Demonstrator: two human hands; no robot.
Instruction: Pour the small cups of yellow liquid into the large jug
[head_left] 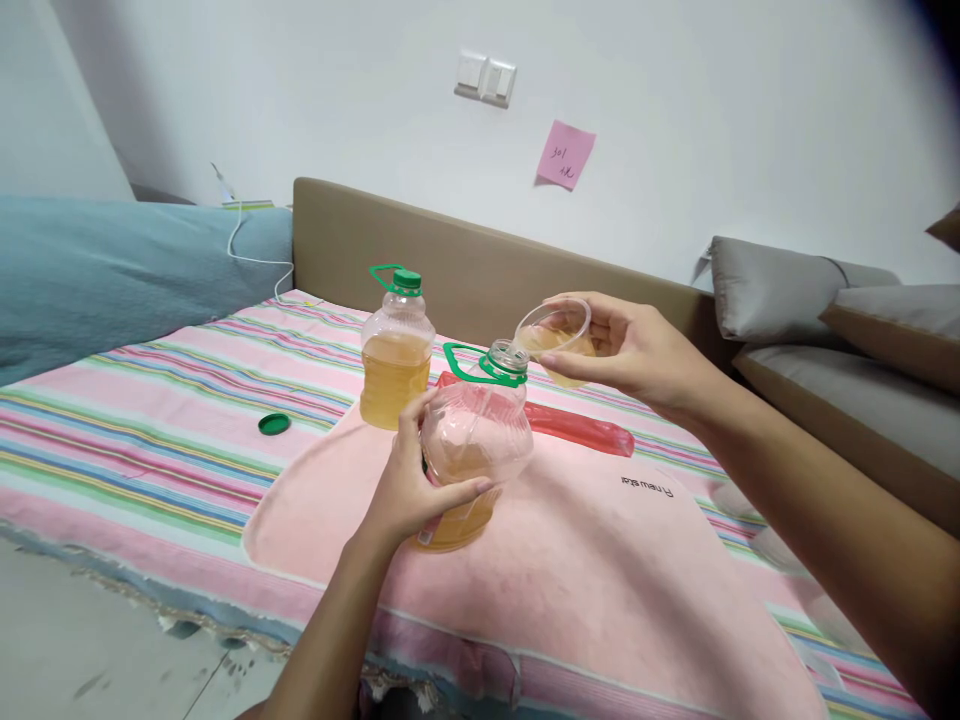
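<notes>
My left hand (409, 480) is wrapped round the body of a clear plastic jug (480, 440) with a green handle ring and no cap, holding yellow liquid in its lower part. It stands tilted on a pink towel (600, 540). My right hand (637, 350) holds a small clear cup (556, 338) of yellow liquid, tipped with its rim at the jug's open mouth. A second jug (394, 350), capped in green and about half full of yellow liquid, stands upright just behind to the left. A loose green cap (274, 424) lies on the striped sheet.
The striped sheet (150, 420) covers a bed with a tan headboard (465, 260). A blue blanket (112, 270) and a white cable lie at the left. A red strip (577, 425) lies on the towel behind the jug. A grey sofa with cushions (825, 320) stands at the right.
</notes>
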